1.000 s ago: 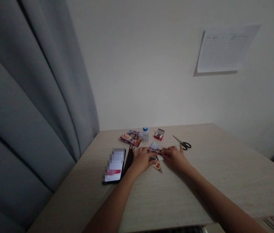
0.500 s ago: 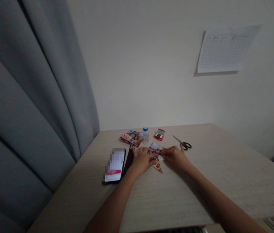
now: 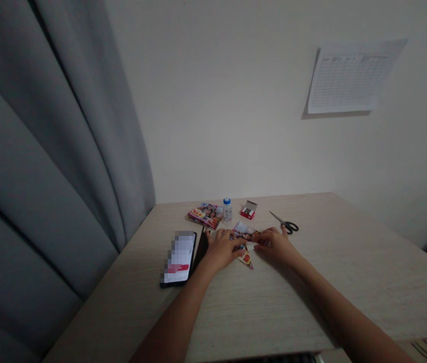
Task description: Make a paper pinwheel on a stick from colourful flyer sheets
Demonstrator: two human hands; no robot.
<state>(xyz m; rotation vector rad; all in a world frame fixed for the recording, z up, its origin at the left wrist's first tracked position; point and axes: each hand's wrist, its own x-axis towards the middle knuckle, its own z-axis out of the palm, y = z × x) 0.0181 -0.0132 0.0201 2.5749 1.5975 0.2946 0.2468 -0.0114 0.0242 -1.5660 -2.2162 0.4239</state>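
Note:
A folded piece of colourful printed paper (image 3: 246,232) lies on the table between my hands, its pointed lower corner aimed toward me. My left hand (image 3: 221,249) rests on the paper's left part with its fingers spread, hiding some of it. At the right edge, my right hand (image 3: 277,246) has its thumb and fingers closed on the paper. Under and beside my left hand is a dark flat item (image 3: 201,247), mostly covered, so its kind is unclear. A phone (image 3: 178,259) with a lit screen lies left of that hand.
Behind my hands are a stack of printed leaflets (image 3: 206,215), a small blue-capped bottle (image 3: 227,210) and an opened small red box (image 3: 248,210). Black-handled scissors (image 3: 288,226) lie beyond my right hand. A grey curtain (image 3: 62,151) borders the table (image 3: 350,262) on the left.
My right hand's fingers have shifted very slightly at the paper's right edge. My left hand and the other things look the same.

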